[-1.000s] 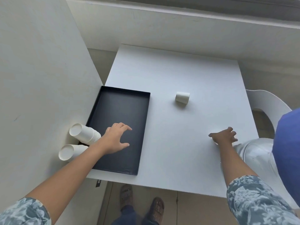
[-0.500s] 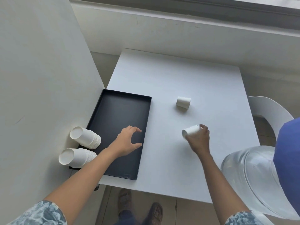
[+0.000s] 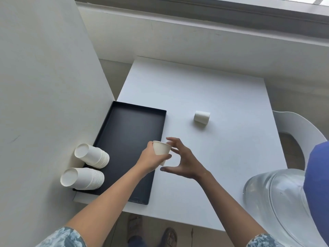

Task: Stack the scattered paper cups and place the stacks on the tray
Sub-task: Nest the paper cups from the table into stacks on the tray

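My left hand [image 3: 151, 159] grips a single white paper cup [image 3: 161, 147] upright, just above the right edge of the black tray [image 3: 128, 129]. My right hand [image 3: 183, 161] hovers right beside the cup with its fingers spread, holding nothing. Two stacks of white cups lie on their sides at the tray's left edge against the wall panel, a far stack [image 3: 92, 155] and a near stack [image 3: 82, 178]. One loose cup [image 3: 202, 117] lies on its side on the white table [image 3: 222, 157], to the right of the tray.
A tall white panel [image 3: 44, 104] borders the tray on the left. A white chair [image 3: 299, 132] stands at the table's right side. A large clear water jug [image 3: 277, 202] with a blue cap fills the lower right. My sandalled feet show below the near edge.
My right hand carried a cup from the table's right side leftwards to the tray's edge. My left hand rose and took hold of it, and my right hand's fingers opened.
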The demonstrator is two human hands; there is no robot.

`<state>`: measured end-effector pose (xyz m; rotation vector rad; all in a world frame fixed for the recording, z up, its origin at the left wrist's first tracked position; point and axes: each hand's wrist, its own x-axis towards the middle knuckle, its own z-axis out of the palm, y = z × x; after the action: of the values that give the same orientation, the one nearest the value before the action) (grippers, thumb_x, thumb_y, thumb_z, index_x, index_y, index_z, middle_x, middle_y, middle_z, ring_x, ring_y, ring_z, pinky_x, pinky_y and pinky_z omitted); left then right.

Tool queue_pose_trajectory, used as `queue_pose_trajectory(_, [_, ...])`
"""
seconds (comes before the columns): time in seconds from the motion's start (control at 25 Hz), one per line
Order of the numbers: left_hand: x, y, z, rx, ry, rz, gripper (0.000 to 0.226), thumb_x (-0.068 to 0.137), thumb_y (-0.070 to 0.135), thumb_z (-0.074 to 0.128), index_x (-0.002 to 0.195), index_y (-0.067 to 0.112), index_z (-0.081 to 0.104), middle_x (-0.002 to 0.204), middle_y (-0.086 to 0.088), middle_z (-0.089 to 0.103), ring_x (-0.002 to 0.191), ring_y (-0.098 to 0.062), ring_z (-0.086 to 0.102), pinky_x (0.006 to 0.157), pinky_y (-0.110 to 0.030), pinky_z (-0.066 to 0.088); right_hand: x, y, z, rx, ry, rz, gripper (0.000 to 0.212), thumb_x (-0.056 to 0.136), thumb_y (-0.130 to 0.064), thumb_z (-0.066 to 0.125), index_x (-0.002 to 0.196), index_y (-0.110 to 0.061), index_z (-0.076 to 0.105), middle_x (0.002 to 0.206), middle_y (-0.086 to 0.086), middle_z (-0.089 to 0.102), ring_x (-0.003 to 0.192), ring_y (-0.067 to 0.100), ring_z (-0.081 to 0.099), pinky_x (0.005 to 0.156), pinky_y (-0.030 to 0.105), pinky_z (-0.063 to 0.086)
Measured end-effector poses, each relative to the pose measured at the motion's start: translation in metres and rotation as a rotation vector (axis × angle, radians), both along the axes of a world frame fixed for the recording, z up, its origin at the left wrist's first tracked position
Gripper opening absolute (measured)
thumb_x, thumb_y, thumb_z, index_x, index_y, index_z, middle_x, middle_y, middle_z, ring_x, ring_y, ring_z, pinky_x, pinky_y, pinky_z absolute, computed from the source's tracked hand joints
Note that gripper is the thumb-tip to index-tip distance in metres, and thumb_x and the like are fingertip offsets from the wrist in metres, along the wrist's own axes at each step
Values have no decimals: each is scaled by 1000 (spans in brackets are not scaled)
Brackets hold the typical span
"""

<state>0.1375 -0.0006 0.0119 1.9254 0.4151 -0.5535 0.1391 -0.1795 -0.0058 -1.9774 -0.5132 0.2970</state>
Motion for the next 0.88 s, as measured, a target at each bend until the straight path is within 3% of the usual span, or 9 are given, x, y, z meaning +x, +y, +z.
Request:
queue_pose_trajectory(0.08, [5, 4, 3, 8, -18, 28, 66, 75, 42, 79, 125, 24, 40, 112, 4, 58, 95, -10, 60, 66, -28, 53, 15, -7, -3, 14, 6, -88, 85, 77, -42, 86, 145, -27, 38, 134, -13, 57, 133, 11, 53, 112, 20, 41])
queue_pose_trajectory(0.16, [8, 10, 4, 3, -29, 38, 64, 77, 41, 79, 124, 24, 39, 112, 4, 57, 93, -9, 59, 62, -24, 49, 39, -20, -8, 72, 34, -357, 71, 82, -30, 83, 141, -20, 44, 135, -7, 58, 132, 9, 54, 112, 25, 42])
queue_pose_trajectory(0.24, [9, 16, 4, 1, -43, 38, 64, 78, 41, 80, 123, 23, 39, 110, 4, 57, 92, -10, 60, 59, -21, 47, 73, -39, -13, 48, 86, -669, 62, 85, -14, 79, 137, -8, 46, 137, 4, 53, 131, 20, 53, 112, 36, 42])
queue_pose_trajectory(0.36, [7, 24, 1, 24, -55, 46, 63, 78, 42, 80, 123, 24, 39, 106, 7, 57, 90, -6, 59, 58, -19, 46, 118, -71, -17, 40, 309, -929, 56, 88, -13, 73, 137, -14, 46, 145, 12, 38, 135, 27, 43, 103, 37, 43])
queue_pose_trajectory(0.48, [5, 31, -3, 42, -48, 59, 63, 78, 42, 80, 122, 26, 38, 104, 11, 55, 89, -4, 57, 56, -17, 45, 145, -92, -26, 46, 530, -922, 43, 92, -18, 65, 134, -25, 56, 150, 8, 39, 138, 27, 39, 102, 35, 38])
queue_pose_trajectory(0.6, [3, 38, -7, 42, -45, 61, 65, 77, 42, 80, 123, 25, 38, 106, 9, 55, 91, -5, 57, 56, -17, 46, 161, -97, -29, 139, 651, -818, 43, 96, -14, 60, 138, -24, 59, 151, 2, 44, 144, 23, 35, 105, 33, 28])
queue_pose_trajectory(0.72, [1, 45, -10, 54, -43, 53, 65, 77, 43, 80, 123, 26, 37, 106, 10, 55, 91, -5, 58, 57, -18, 47, 171, -96, -31, 191, 737, -838, 45, 98, -9, 58, 141, -23, 59, 154, 2, 43, 148, 22, 29, 117, 37, 22])
queue_pose_trajectory(0.8, [-1, 50, -11, 62, -41, 57, 65, 77, 42, 80, 123, 26, 37, 106, 9, 55, 89, -5, 58, 56, -18, 47, 171, -91, -31, 212, 704, -913, 42, 97, -5, 57, 138, -18, 62, 152, 2, 48, 140, 21, 40, 114, 34, 27])
queue_pose_trajectory(0.88, [-2, 53, -13, 67, -39, 59, 65, 77, 42, 80, 122, 27, 37, 106, 9, 55, 88, -5, 58, 56, -18, 47, 164, -81, -27, 196, 591, -965, 38, 97, -3, 54, 131, -14, 67, 145, 5, 57, 121, 19, 52, 97, 26, 39])
